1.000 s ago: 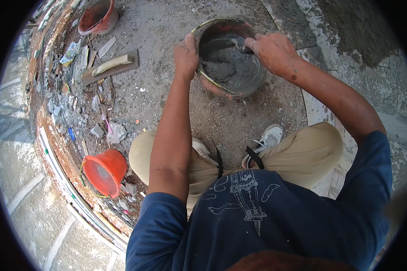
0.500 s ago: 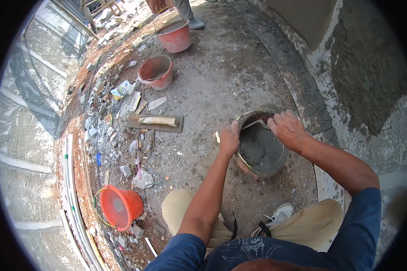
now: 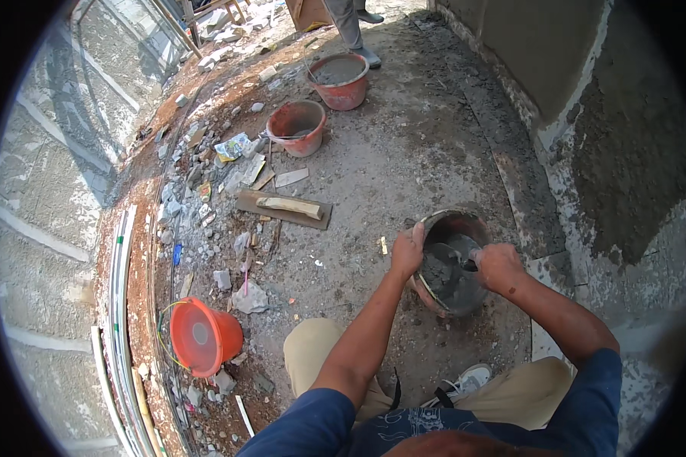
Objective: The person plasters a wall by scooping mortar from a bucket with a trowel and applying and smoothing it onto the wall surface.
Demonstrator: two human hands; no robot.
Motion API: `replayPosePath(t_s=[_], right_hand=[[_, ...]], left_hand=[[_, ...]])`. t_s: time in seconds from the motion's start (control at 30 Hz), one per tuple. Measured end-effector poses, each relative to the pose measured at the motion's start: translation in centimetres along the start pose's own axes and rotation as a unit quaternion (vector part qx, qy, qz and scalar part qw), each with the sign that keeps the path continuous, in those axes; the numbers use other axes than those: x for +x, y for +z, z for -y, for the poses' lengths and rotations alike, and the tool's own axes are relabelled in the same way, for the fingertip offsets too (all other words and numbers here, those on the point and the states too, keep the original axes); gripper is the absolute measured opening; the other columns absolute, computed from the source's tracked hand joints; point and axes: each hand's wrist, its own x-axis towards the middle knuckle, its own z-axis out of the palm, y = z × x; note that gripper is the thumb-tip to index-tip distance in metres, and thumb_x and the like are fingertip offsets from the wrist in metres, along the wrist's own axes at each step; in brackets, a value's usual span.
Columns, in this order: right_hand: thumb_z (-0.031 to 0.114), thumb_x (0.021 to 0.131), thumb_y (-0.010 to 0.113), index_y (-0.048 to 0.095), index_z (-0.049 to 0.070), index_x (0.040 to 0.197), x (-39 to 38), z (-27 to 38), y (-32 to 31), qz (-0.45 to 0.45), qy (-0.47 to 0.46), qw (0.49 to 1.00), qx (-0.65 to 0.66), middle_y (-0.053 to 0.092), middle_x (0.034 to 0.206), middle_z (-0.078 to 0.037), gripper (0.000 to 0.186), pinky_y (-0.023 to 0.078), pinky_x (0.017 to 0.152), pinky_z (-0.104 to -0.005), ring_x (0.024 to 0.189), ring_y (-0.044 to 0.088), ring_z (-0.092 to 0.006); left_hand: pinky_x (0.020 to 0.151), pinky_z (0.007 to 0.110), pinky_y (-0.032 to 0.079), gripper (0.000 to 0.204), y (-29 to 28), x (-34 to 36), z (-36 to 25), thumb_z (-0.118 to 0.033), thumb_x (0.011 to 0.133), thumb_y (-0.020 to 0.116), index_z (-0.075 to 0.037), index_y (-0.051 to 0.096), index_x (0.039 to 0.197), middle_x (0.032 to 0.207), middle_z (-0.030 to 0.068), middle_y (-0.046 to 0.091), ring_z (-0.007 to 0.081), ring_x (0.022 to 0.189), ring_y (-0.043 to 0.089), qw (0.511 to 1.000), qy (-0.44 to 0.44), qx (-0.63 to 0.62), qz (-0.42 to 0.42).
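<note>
A bucket of wet grey mortar stands on the ground before my knees, tipped a little toward me. My left hand is closed on its left rim. Inside the bucket, my right hand is wrapped round the handle of a trowel. The trowel's blade is partly sunk in the mortar, so its full shape is hidden.
A red bucket lies tilted at the left. Farther off stand a second bucket and a mortar-filled one near another person's boot. A wooden float lies by rubble. A plastered wall runs along the right.
My right hand has moved from the bucket's far right rim down to the mortar with the trowel. The other person's hand has left the far bucket's handle. The whole view has shifted slightly.
</note>
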Motion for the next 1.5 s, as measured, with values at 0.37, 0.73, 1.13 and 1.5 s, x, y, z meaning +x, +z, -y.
replayPosePath(t_s=[0.37,0.73,1.13,1.5], right_hand=[[0.016,0.086,0.072,0.072,0.009,0.105,-3.9,0.4,5.1,-0.054,-0.004,0.994,0.092,0.074,0.099,-0.019,0.021,0.058,0.083,-0.0475,0.097,0.072,-0.0376],[0.047,0.085,0.068,0.072,0.006,0.111,-1.8,1.8,12.5,0.007,0.038,0.936,0.349,0.074,0.106,-0.021,0.049,0.055,0.092,-0.0513,0.1,0.07,-0.0423],[0.022,0.084,0.076,0.063,0.013,0.125,-3.6,-0.7,10.6,-0.186,0.0,0.968,0.166,0.068,0.107,-0.014,0.044,0.054,0.083,-0.0507,0.098,0.068,-0.0388],[0.023,0.087,0.071,0.065,0.012,0.125,-4.4,-5.4,10.9,-0.135,0.071,0.978,0.144,0.075,0.097,-0.018,0.039,0.056,0.084,-0.0496,0.092,0.071,-0.0397]], left_hand=[[0.068,0.043,0.047,0.054,-0.5,0.1,0.3,-0.04,0.108,0.046,0.006,0.066,0.087,0.071,0.0173,0.063,0.0257,0.066,0.058,1.0,0.009,-0.028,0.005],[0.065,0.042,0.045,0.056,0.4,-0.2,-0.7,-0.041,0.109,0.046,0.006,0.063,0.083,0.068,0.0103,0.06,0.0206,0.066,0.052,1.0,0.019,-0.004,0.025],[0.067,0.041,0.044,0.054,-1.4,1.1,0.2,-0.04,0.109,0.046,0.004,0.064,0.085,0.076,0.0063,0.061,0.0164,0.073,0.049,0.996,-0.015,-0.093,0.0],[0.067,0.042,0.044,0.056,-0.2,-0.1,-1.5,-0.039,0.11,0.043,0.006,0.062,0.081,0.072,0.0094,0.06,0.0185,0.07,0.05,0.998,-0.026,-0.046,0.015]])
